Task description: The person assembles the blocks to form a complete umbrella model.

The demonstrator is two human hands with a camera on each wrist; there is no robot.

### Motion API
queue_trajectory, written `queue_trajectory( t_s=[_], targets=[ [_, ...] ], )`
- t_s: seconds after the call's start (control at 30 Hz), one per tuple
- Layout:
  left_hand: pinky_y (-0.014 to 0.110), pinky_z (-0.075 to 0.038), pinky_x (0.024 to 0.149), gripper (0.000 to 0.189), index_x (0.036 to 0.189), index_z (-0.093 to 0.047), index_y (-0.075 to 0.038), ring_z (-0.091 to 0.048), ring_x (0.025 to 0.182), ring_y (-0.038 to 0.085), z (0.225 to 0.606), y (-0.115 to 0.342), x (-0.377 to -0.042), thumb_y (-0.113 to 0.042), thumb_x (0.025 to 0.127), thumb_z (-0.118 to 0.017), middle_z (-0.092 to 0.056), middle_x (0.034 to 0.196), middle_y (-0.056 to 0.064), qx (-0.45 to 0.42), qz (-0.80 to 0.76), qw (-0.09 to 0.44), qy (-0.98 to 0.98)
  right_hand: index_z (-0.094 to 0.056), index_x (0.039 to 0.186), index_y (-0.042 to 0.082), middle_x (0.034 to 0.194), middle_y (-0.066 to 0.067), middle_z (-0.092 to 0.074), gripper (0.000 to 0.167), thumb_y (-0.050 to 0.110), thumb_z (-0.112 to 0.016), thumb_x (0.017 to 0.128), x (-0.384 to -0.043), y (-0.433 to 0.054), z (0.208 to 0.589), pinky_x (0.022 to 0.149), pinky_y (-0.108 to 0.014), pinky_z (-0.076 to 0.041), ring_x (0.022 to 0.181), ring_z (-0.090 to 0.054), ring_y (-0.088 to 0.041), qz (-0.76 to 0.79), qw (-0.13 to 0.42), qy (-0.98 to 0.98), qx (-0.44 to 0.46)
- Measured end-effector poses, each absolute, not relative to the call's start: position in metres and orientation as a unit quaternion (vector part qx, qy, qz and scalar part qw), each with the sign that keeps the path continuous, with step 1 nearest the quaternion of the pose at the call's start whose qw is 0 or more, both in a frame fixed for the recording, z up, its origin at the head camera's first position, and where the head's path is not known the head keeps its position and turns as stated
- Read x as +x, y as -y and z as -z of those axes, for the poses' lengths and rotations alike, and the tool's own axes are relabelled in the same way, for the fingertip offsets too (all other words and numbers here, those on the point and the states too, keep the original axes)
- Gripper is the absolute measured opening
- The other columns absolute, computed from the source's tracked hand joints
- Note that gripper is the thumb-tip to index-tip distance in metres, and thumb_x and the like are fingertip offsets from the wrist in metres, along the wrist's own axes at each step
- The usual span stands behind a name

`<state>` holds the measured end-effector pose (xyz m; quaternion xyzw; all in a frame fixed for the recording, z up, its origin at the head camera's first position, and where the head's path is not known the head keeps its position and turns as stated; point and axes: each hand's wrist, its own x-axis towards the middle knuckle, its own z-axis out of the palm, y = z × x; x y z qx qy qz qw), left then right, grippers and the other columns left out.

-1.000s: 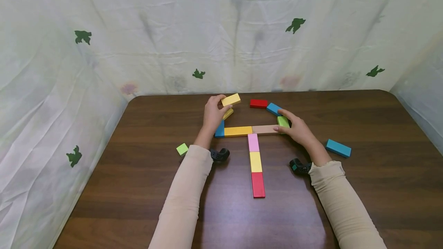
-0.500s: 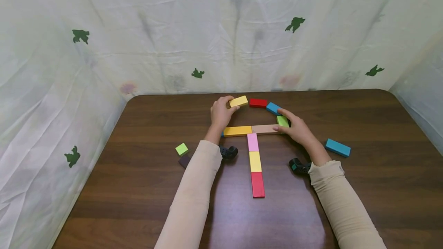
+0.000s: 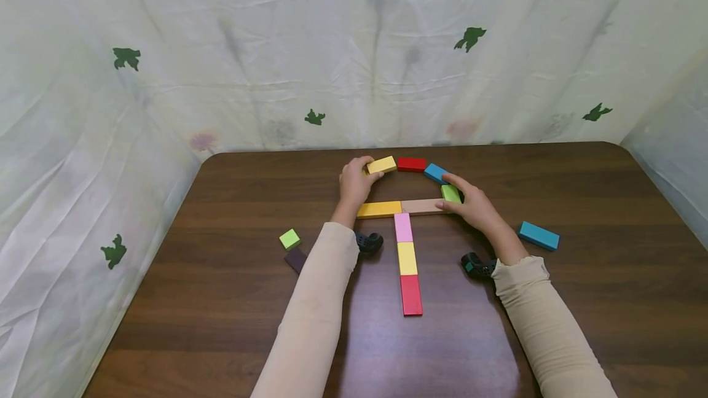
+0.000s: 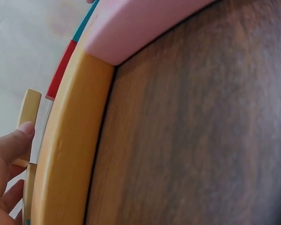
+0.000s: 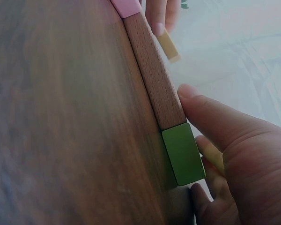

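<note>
My left hand [image 3: 355,184] pinches a yellow block [image 3: 383,165] between thumb and fingers, left of a red block [image 3: 412,164]. In the left wrist view this block [image 4: 30,107] sticks up past the thumb, just above another yellow block [image 4: 30,185]. My right hand [image 3: 478,204] lies spread around a green block [image 3: 450,193], index finger by the blue block [image 3: 436,173] and thumb at the plain wood block [image 3: 421,206]. The right wrist view shows its other fingers behind the green block [image 5: 183,154]. My left hand hides the arch's lower left part.
An orange-yellow block [image 3: 380,209] continues the crossbar. Below it a pink block [image 3: 403,226], a yellow one [image 3: 407,258] and a red one [image 3: 412,295] form a stem. Loose blocks: light green [image 3: 290,239], dark [image 3: 295,259], blue [image 3: 539,236]. A patterned cloth [image 3: 249,78] hangs behind the table.
My left hand has carried the yellow block right and slightly down, close to the red block. The dark block has come out from behind the left sleeve. My right hand has stayed put.
</note>
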<state>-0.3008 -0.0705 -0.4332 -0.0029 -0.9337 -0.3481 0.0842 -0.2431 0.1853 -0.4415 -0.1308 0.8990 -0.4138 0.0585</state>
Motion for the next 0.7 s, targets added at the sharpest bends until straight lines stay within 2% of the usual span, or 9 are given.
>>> queue_trajectory(
  t_s=[0.7],
  targets=[
    [0.038,-0.034,0.083,0.040,0.115,-0.062,-0.017,-0.050,0.099,0.024,0.4351,0.0608,-0.3026,-0.034,0.079,-0.068,-0.059,0.111,0.002,0.027,0.265,0.068,0.961,-0.028,0.142,0.014,0.143,-0.011,-0.028,0.071,0.035,-0.063,0.083,-0.2432,-0.1853,0.4425,0.100,-0.050,-0.020,0.130,-0.022,-0.032,0.413,0.058,-0.901,-0.124]
  ],
)
